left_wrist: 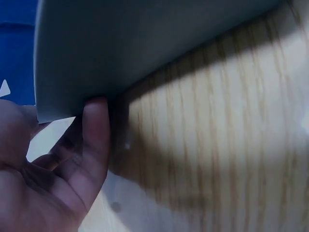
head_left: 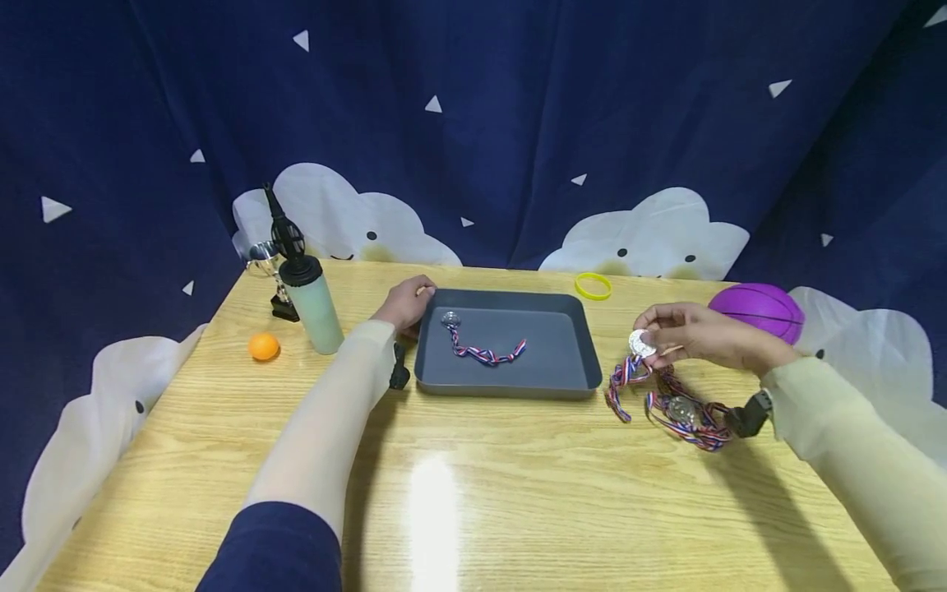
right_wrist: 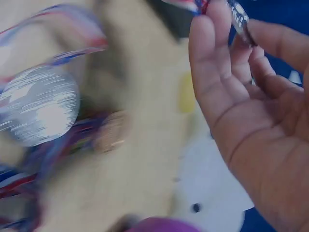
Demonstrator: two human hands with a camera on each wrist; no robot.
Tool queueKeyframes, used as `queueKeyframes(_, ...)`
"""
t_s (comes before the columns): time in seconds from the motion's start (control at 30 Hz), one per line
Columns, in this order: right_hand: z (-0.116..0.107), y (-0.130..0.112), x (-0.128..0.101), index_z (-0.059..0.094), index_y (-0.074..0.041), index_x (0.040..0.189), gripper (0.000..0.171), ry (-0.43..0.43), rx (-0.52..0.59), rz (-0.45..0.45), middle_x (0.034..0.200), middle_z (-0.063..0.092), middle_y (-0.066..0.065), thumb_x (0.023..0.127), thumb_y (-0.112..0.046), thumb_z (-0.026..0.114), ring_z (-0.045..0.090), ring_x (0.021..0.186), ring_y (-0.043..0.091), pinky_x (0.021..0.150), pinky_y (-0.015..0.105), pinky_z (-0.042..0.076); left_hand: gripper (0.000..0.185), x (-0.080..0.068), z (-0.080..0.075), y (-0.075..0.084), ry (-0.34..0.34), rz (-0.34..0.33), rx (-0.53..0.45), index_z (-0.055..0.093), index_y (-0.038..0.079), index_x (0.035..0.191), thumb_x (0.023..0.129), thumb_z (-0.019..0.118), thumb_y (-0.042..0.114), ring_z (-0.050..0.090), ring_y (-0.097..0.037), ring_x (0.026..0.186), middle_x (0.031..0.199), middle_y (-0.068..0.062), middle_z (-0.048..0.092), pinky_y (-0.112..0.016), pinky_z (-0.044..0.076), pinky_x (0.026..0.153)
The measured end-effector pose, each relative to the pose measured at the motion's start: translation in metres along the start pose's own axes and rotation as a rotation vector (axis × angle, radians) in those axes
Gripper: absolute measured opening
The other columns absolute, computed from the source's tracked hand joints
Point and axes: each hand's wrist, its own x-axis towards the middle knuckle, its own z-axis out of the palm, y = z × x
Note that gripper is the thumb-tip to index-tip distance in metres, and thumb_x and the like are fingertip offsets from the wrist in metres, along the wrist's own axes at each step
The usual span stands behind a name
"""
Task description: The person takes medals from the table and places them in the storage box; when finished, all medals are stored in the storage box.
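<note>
At the left end of a dark grey tray (head_left: 555,345), my left hand (head_left: 404,302) grips the rim; the left wrist view has its fingers (left_wrist: 95,130) against the tray's outer wall. A silver medal (head_left: 450,319) lies inside near the far left corner, its red, white and blue ribbon (head_left: 484,355) trailing right. My right hand (head_left: 691,333) pinches another silver medal (head_left: 642,344) by its edge, right of the tray, ribbon hanging down. Below that hand is a heap of medals (head_left: 682,411) with tangled ribbons; the right wrist view shows a copper-coloured medal (right_wrist: 113,131) among them.
A yellow wristband (head_left: 593,286) lies behind the tray's right corner. A purple ball (head_left: 758,312) sits beyond my right hand. On the left stand a pale green bottle (head_left: 314,308), a black tower figure (head_left: 284,230) and a trophy cup (head_left: 281,304), with an orange ball (head_left: 263,346) nearer.
</note>
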Motion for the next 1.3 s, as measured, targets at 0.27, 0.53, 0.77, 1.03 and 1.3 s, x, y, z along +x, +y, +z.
queueKeyframes(0.27,0.014,-0.062,0.035,0.061,-0.009,0.122,0.016,-0.042,0.216,-0.21,0.103,0.065,-0.002,0.107,-0.005,0.055,0.068,0.09,0.009,0.083,0.028,0.062,0.028,0.0,0.001,-0.003,0.032,0.03,-0.049,0.056,0.011,0.135,0.114,0.043,0.025,0.06,-0.028,0.09,0.115,-0.02,0.061,-0.039,0.06,0.059)
queueKeyframes(0.53,0.063,-0.095,0.109,0.05,0.0,0.137,0.032,-0.051,0.066,-0.149,0.097,0.067,0.001,0.105,-0.001,0.056,0.068,0.079,0.01,0.074,0.023,0.059,0.025,0.001,0.0,-0.002,0.086,0.07,-0.031,0.057,0.011,0.13,0.114,0.044,0.025,0.054,-0.024,0.085,0.105,-0.014,0.059,-0.035,0.052,0.069)
queueKeyframes(0.77,0.109,-0.1,0.161,0.059,0.012,0.127,0.026,-0.001,-0.144,-0.089,0.092,0.068,0.006,0.102,0.003,0.06,0.068,0.076,0.01,0.079,0.027,0.062,0.026,0.0,0.002,-0.005,0.046,0.045,-0.102,0.055,0.011,0.132,0.114,0.043,0.025,0.06,-0.025,0.079,0.1,-0.016,0.059,-0.036,0.059,0.054)
queueKeyframes(1.03,0.143,-0.095,0.191,0.061,0.011,0.118,0.024,0.101,-0.414,-0.087,0.1,0.071,0.02,0.094,0.009,0.064,0.067,0.082,0.015,0.079,0.03,0.063,0.021,0.003,0.005,-0.009,0.063,0.054,-0.121,0.057,0.014,0.125,0.114,0.045,0.026,0.061,-0.025,0.08,0.102,-0.016,0.061,-0.036,0.059,0.057)
queueKeyframes(1.3,0.16,-0.084,0.205,0.063,0.001,0.111,0.017,0.19,-0.816,-0.153,0.11,0.07,0.017,0.097,-0.004,0.07,0.062,0.097,0.024,0.092,0.04,0.054,0.018,0.002,0.006,-0.008,0.067,0.065,-0.093,0.056,0.013,0.122,0.114,0.044,0.024,0.06,-0.023,0.076,0.096,-0.014,0.059,-0.033,0.056,0.055)
